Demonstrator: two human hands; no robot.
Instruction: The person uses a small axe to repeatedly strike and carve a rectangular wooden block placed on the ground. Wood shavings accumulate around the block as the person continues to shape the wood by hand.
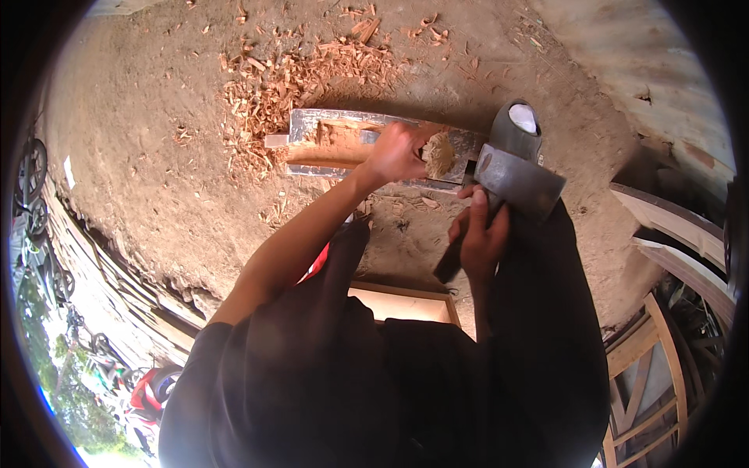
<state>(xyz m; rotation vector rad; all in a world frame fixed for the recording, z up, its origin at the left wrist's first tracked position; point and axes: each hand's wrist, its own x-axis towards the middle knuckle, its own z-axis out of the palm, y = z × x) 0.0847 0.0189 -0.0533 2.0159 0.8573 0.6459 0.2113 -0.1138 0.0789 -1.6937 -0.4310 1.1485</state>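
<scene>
My left hand is closed around a chisel with a frayed, mushroomed wooden handle end; its blade is hidden. It rests over a long wooden beam with worn dark paint and a hollowed, reddish-brown recess. Lower right, my right hand is wrapped around the dark handle of a hatchet. Its broad grey metal head is raised beside the beam's right end, to the right of the chisel. A dark shoe is just beyond the hatchet head.
Curled wood shavings lie on the dirt floor beyond and left of the beam. A pale wooden box or frame is close to my body. Curved boards and a wooden frame are at right. Stacked planks and motorbikes stand at left.
</scene>
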